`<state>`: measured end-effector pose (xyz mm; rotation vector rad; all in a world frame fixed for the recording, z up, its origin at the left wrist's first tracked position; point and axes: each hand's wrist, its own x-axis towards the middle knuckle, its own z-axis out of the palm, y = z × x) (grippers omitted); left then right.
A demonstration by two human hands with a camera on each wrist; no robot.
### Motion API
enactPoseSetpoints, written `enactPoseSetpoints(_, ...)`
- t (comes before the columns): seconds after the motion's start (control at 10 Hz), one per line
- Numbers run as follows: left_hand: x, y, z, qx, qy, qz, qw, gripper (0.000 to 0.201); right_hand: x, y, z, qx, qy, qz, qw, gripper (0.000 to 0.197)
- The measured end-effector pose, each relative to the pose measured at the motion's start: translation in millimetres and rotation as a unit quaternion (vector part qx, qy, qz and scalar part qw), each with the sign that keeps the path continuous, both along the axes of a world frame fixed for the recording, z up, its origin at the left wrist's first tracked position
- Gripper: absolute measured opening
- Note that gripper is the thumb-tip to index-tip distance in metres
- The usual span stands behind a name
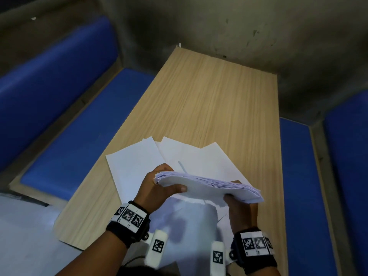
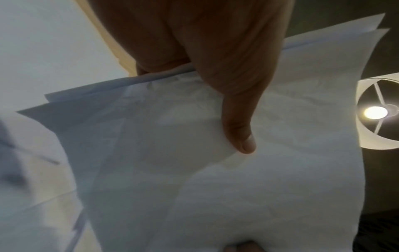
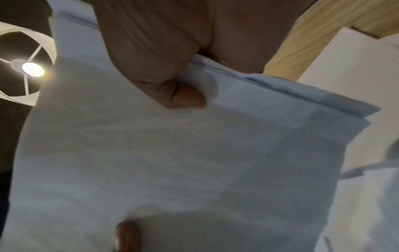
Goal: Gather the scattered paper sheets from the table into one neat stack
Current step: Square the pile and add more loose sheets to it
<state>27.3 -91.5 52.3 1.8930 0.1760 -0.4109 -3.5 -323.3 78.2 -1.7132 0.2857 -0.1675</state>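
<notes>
A thick stack of white paper sheets (image 1: 211, 187) is lifted off the wooden table (image 1: 209, 100), bowed and held between both hands. My left hand (image 1: 159, 186) grips its left end, thumb laid across the near face. My right hand (image 1: 239, 206) grips the right end from below. The left wrist view shows the thumb (image 2: 239, 129) pressed on the stack (image 2: 237, 187). In the right wrist view a thumb (image 3: 183, 97) pinches the stack's (image 3: 151, 153) edge. Several loose sheets (image 1: 135, 166) lie fanned on the table under and behind the stack.
Blue padded benches (image 1: 83, 120) flank the table on the left and on the right (image 1: 298, 186). A grey wall (image 1: 239, 26) stands behind the far end. A lit ceiling lamp (image 2: 375, 112) shows in both wrist views.
</notes>
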Motion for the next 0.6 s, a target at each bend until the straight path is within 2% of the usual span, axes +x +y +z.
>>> enactPoseSetpoints(0.1, -34, 26, -12, -0.383, -0.236, 0.061, 0.891, 0.028, -9, -1, -30, 0.027, 0.093, -0.066, 0.993, 0.031)
enactPoseSetpoints(0.2, -26, 8, -32, -0.111, -0.013, 0.016, 0.994, 0.042, -12, -1, -56, 0.01, 0.147, -0.078, 0.986, 0.013)
enactPoseSetpoints(0.3, -23, 19, -24, -0.033, -0.027, 0.069, 0.997, 0.034, -7, -4, -41, -0.044, 0.121, -0.016, 0.992, 0.028)
enactPoseSetpoints(0.4, -17, 35, 11, -0.018, -0.066, 0.126, 0.99, 0.026, 3, -7, -22, -0.135, 0.12, 0.086, 0.98, 0.031)
enactPoseSetpoints(0.5, -10, 70, 22, -0.01, -0.092, 0.224, 0.97, 0.026, 18, -25, -49, -0.18, 0.156, 0.086, 0.968, 0.045)
enactPoseSetpoints(0.6, -12, 111, 27, -0.019, -0.098, 0.336, 0.936, 0.031, 38, -45, -79, -0.206, 0.236, 0.008, 0.95, 0.06)
